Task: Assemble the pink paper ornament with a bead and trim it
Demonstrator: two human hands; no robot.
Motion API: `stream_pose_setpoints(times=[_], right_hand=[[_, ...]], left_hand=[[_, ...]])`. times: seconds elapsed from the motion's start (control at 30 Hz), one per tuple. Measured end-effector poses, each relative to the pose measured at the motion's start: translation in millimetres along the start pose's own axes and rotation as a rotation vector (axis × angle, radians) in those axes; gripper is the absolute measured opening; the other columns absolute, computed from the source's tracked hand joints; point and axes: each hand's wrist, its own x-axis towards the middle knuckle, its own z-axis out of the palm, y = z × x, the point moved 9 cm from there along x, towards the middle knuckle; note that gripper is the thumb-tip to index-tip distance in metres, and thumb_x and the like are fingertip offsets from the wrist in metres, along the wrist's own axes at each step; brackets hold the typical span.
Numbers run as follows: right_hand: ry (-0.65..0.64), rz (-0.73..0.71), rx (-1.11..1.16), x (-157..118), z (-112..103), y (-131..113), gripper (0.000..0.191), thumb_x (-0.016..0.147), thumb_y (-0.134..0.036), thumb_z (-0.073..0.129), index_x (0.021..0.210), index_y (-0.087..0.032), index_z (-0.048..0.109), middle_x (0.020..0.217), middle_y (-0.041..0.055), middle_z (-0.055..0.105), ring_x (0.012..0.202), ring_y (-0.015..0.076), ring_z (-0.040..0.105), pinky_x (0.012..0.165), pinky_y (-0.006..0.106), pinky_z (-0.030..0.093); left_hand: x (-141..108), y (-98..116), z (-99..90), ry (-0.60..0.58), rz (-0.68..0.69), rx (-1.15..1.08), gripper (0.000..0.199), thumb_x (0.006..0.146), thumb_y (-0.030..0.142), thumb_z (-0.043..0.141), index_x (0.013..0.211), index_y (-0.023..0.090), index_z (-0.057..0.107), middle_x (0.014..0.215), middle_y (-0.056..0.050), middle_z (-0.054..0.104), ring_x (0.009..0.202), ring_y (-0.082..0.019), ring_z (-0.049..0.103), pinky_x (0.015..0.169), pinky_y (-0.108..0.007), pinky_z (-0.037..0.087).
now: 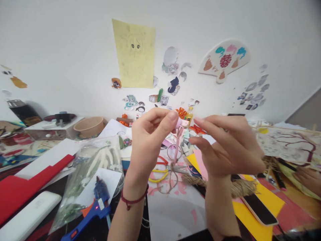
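In the middle of the head view, the thumb and index finger of my left hand pinch a small pink paper piece. A narrow pink strip hangs down from it, and brown twine dangles at the strip's lower end. Just to the right is my right hand, its thumb and index finger apart with nothing visible between them. Its fingertips are close to the pink piece. Behind and below the strip lie scissors with red and yellow handles, among pink paper scraps.
A blue glue gun with a lit red light lies at left, beside a plastic bag and a white box. At right are a twine bundle and a phone. Another person's hand shows at the right edge.
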Motion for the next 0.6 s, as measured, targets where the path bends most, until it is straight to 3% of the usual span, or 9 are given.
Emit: stream_pose_setpoints(times=[0.37,0.5,0.6], right_hand=[[-0.105,-0.008,0.009,4,8,-17,0.015,0.095,-0.032,0.072,0.104,-0.021,0.078,0.084,0.0025,0.077,0.078,0.0158,0.075,0.072,0.03,0.06],[-0.089,0.006,0.077,4,9,-15,0.017,0.097,-0.033,0.07,0.101,-0.019,0.078,0.081,0.0032,0.077,0.076,0.0166,0.075,0.07,0.031,0.06],[-0.016,0.089,0.14,5,3,-7,0.016,0.095,-0.033,0.072,0.098,-0.02,0.081,0.078,0.0028,0.076,0.07,0.0167,0.072,0.064,0.032,0.057]], left_hand=[[0,-8,1.4,0.019,-0.04,-0.092,0.037,0.093,0.054,0.071,0.078,0.02,0.067,0.07,0.0,0.065,0.066,-0.012,0.062,0.058,-0.025,0.05],[0,-7,-1.2,0.055,-0.026,-0.09,0.036,0.091,0.054,0.074,0.08,0.021,0.069,0.068,0.001,0.064,0.059,-0.01,0.056,0.053,-0.024,0.048],[-1,1,-3.0,0.074,0.055,-0.011,0.032,0.09,0.052,0.075,0.083,0.021,0.071,0.076,-0.001,0.07,0.064,-0.012,0.062,0.057,-0.026,0.051]])
